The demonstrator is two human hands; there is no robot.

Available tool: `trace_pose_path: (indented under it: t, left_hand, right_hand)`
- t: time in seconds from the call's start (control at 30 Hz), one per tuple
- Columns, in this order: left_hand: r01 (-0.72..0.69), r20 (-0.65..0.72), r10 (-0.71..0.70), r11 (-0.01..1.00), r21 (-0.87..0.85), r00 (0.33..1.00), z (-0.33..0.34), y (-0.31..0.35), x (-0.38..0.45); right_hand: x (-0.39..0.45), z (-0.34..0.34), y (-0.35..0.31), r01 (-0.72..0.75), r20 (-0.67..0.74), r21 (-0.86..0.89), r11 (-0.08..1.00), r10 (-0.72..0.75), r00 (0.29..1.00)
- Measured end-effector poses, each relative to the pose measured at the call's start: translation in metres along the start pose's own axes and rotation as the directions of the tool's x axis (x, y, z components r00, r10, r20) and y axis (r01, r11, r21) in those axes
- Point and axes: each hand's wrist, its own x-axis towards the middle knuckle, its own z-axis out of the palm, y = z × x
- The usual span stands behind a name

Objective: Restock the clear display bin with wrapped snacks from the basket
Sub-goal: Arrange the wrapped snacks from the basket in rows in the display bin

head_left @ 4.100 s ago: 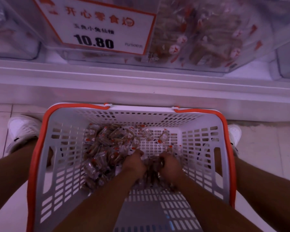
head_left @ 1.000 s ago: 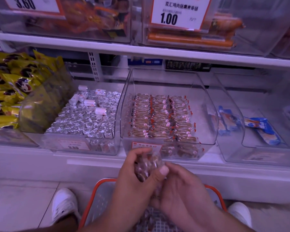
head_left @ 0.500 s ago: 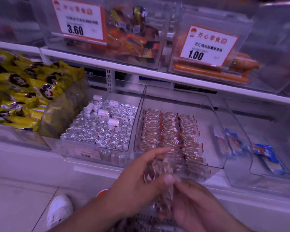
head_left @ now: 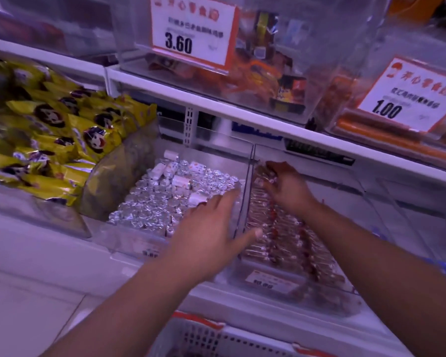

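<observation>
The clear display bin (head_left: 265, 297) stands on the lower shelf with rows of brown wrapped snacks (head_left: 291, 243) in it. My right hand (head_left: 286, 188) reaches deep into the bin's back left corner and grips a bunch of the wrapped snacks (head_left: 264, 173). My left hand (head_left: 216, 228) hovers with straight, spread fingers over the wall between this bin and the one to its left, thumb toward the snack rows. It holds nothing. The white basket with orange rim (head_left: 211, 333) shows at the bottom edge, below the shelf.
A bin of silver foil candies (head_left: 165, 202) stands just left of the target bin. Yellow snack bags (head_left: 49, 140) fill the far left. A nearly empty clear bin (head_left: 410, 228) lies to the right. An upper shelf (head_left: 242, 112) with bins and price signs overhangs closely.
Both hands rose from the basket with a bunch of snacks. Now they have parted: my right hand carried the bunch into the bin's back, my left hand let go and spread open.
</observation>
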Motion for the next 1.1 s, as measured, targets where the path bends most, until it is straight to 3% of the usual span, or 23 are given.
trace_pose_path:
  t: [0.1, 0.2, 0.33, 0.43, 0.6, 0.73, 0.83, 0.93, 1.1]
  left_hand:
    - [-0.042, -0.008, 0.042, 0.998, 0.054, 0.999, 0.011, -0.005, 0.003]
    - [-0.064, 0.008, 0.064, 0.998, 0.002, 0.998, 0.012, -0.007, 0.004]
    - [-0.063, 0.03, 0.065, 0.997, -0.052, 0.997, 0.008, 0.0, 0.006]
    - [-0.044, 0.051, 0.05, 0.993, -0.11, 0.997, 0.005, -0.001, 0.006]
    - [-0.076, 0.014, 0.076, 0.997, -0.014, 0.997, 0.01, 0.0, 0.0]
    - [-0.077, -0.024, 0.075, 0.996, -0.048, 0.997, 0.008, 0.002, -0.001]
    - [-0.073, -0.031, 0.071, 0.996, -0.057, 0.997, 0.007, 0.003, -0.001]
    - [-0.062, -0.073, 0.062, 0.998, -0.006, 0.995, 0.006, 0.003, 0.002]
    - [-0.073, -0.133, 0.086, 0.992, 0.104, 0.987, 0.006, 0.01, 0.004]
  right_hand:
    - [0.002, 0.03, 0.011, 0.011, 0.103, -0.243, 0.97, 0.015, 0.995]
    - [-0.004, 0.034, 0.016, 0.025, 0.017, -0.409, 0.912, -0.019, 1.0]
    - [0.002, 0.017, 0.022, -0.083, 0.039, -0.234, 0.969, 0.095, 0.995]
    - [-0.001, 0.019, 0.017, -0.096, 0.012, -0.121, 0.988, 0.098, 0.995]
    - [-0.011, 0.041, 0.004, -0.091, 0.107, -0.238, 0.967, 0.12, 0.987]
    - [-0.016, 0.031, 0.0, -0.131, -0.073, -0.382, 0.915, 0.111, 0.991]
    - [-0.02, 0.028, -0.005, -0.229, -0.133, -0.232, 0.945, 0.202, 0.97]
    - [-0.011, 0.03, -0.008, -0.342, -0.071, -0.055, 0.938, 0.338, 0.938]
    - [0.002, 0.027, -0.006, -0.328, -0.019, -0.032, 0.944, 0.328, 0.945]
